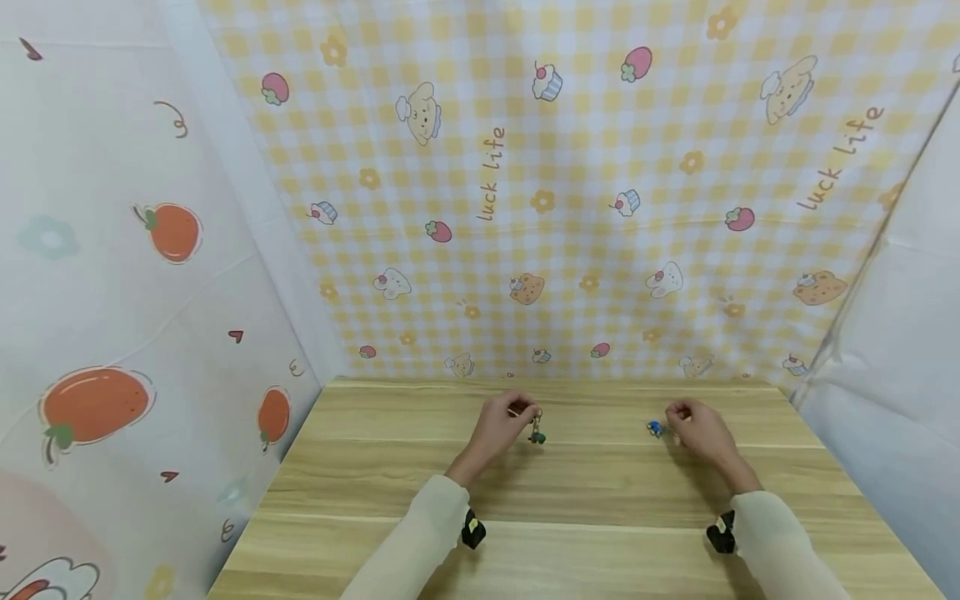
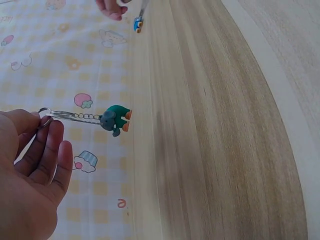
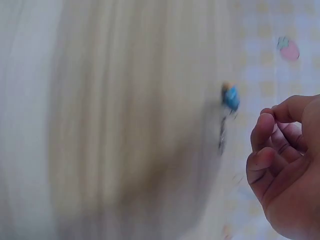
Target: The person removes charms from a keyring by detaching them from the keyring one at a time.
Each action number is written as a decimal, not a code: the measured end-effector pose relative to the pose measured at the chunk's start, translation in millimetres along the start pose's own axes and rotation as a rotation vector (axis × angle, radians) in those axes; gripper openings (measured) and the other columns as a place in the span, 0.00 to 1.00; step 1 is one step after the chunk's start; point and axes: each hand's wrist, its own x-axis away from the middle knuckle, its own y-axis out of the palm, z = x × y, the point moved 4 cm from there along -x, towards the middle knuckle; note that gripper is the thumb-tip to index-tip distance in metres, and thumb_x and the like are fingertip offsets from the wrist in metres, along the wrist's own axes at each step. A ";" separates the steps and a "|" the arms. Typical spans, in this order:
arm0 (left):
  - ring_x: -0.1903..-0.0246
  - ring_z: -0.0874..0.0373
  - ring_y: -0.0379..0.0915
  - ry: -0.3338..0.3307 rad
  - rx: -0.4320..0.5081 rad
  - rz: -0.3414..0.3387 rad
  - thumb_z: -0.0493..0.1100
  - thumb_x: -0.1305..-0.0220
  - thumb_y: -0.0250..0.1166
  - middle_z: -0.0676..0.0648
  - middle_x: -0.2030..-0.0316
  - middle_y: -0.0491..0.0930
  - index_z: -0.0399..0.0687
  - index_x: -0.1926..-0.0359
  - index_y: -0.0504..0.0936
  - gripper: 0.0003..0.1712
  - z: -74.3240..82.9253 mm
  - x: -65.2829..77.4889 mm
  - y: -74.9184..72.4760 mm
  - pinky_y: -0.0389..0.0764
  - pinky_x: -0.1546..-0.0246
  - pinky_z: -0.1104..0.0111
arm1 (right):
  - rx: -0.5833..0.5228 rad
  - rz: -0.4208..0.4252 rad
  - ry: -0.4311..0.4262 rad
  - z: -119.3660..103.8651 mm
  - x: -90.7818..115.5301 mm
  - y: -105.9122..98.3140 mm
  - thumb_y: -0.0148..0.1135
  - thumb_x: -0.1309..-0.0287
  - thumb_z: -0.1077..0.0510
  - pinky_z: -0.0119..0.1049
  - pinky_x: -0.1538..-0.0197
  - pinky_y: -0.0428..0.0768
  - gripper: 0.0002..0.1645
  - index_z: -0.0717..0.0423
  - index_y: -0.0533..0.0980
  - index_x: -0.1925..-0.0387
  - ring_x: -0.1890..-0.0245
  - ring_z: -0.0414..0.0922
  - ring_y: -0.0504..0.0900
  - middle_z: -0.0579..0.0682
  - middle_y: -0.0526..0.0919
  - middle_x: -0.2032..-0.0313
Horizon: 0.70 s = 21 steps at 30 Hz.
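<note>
My left hand (image 1: 504,423) pinches the metal ring of a keychain between thumb and fingers. From its short chain hangs a small elephant figure (image 2: 114,120) with a grey head, green body and orange feet, close over the tabletop in the head view. My right hand (image 3: 292,150) has its fingers curled and thumb tip against the index finger, with nothing between them. Just beside it, on the wooden table (image 1: 585,483), lies another keychain with a blue figure (image 1: 655,429) that has an orange part. Its chain (image 3: 222,135) is blurred in the right wrist view.
Behind the table hangs a yellow checked cloth (image 1: 517,250) with printed cartoons. White cloth with printed fruit (image 1: 97,404) covers the left side, and plain white cloth (image 1: 900,400) the right. A black wrist camera (image 1: 472,530) sits at each sleeve cuff.
</note>
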 end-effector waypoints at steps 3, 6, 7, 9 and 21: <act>0.59 0.62 0.83 0.005 0.001 0.001 0.44 0.23 0.66 0.50 0.59 0.89 0.48 0.54 0.89 0.07 1.0 -1.0 0.3 0.85 0.55 0.71 | -0.038 -0.010 -0.055 -20.9 -3.3 8.1 0.54 0.22 0.59 0.33 0.73 0.79 0.18 0.71 0.79 0.45 0.71 0.45 0.83 0.62 0.86 0.57; 0.59 0.62 0.83 0.006 0.011 0.001 0.44 0.23 0.66 0.50 0.59 0.89 0.48 0.54 0.89 0.07 1.4 -1.5 0.9 0.85 0.55 0.71 | -0.076 -0.021 -0.108 -44.2 -5.9 18.3 0.57 0.23 0.61 0.33 0.75 0.79 0.15 0.71 0.79 0.47 0.75 0.45 0.83 0.60 0.86 0.60; 0.59 0.62 0.83 0.006 0.017 0.000 0.45 0.23 0.66 0.50 0.59 0.89 0.48 0.54 0.89 0.07 1.5 -1.5 1.3 0.85 0.55 0.71 | -0.086 -0.029 -0.121 -52.0 -6.5 22.2 0.58 0.23 0.61 0.33 0.76 0.78 0.15 0.71 0.80 0.48 0.76 0.45 0.82 0.60 0.86 0.61; 0.60 0.62 0.83 0.004 0.028 0.000 0.45 0.23 0.66 0.49 0.59 0.89 0.48 0.54 0.89 0.08 2.5 -1.4 2.0 0.85 0.56 0.71 | -0.096 -0.045 -0.145 -66.7 -7.3 30.7 0.59 0.23 0.61 0.32 0.77 0.77 0.14 0.69 0.80 0.48 0.78 0.42 0.80 0.58 0.85 0.61; 0.60 0.63 0.84 0.010 0.054 -0.019 0.44 0.22 0.66 0.48 0.57 0.89 0.46 0.52 0.88 0.08 6.3 -1.8 7.1 0.85 0.55 0.71 | -0.171 -0.149 -0.250 -133.3 -5.1 75.1 0.62 0.23 0.59 0.33 0.79 0.75 0.06 0.58 0.82 0.53 0.82 0.40 0.76 0.62 0.87 0.58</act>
